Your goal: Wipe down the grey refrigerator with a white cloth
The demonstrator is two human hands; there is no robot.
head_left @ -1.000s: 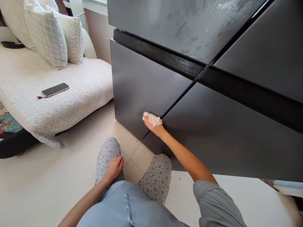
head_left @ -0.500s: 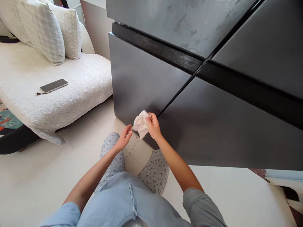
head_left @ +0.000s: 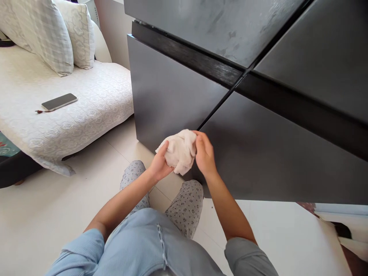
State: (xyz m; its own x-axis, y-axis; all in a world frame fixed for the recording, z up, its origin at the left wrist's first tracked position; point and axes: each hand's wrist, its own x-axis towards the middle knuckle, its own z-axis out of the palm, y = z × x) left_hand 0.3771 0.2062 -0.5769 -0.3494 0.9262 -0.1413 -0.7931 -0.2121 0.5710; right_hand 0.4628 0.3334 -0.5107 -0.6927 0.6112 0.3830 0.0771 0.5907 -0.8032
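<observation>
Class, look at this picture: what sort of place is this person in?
Probably a room in a home, a living area with a kitchen appliance in it: a dark multi-door refrigerator stands beside a sofa with a white quilted cover and pillows, on pale floor tiles.

We find the scene brightly and evenly lit, with no light source in frame. At 12 o'clock, the dark metal upper door [head_left: 212,30] carries a broad pale sheen that brings out smears on its surface, while the lower door [head_left: 281,149] at 3 o'clock reads duller. At 4 o'clock, the pale floor tiles [head_left: 287,237] approach overexposure. We note a soft shadow under the edge of the white sofa cover [head_left: 71,103] at 9 o'clock. The right hand [head_left: 204,153] shows slight softness, possibly motion blur; focus elsewhere is acceptable. Toward 5 and 7 o'clock, wide-angle distortion stretches the sleeves [head_left: 247,257], and the door seams [head_left: 221,103] lean.
</observation>
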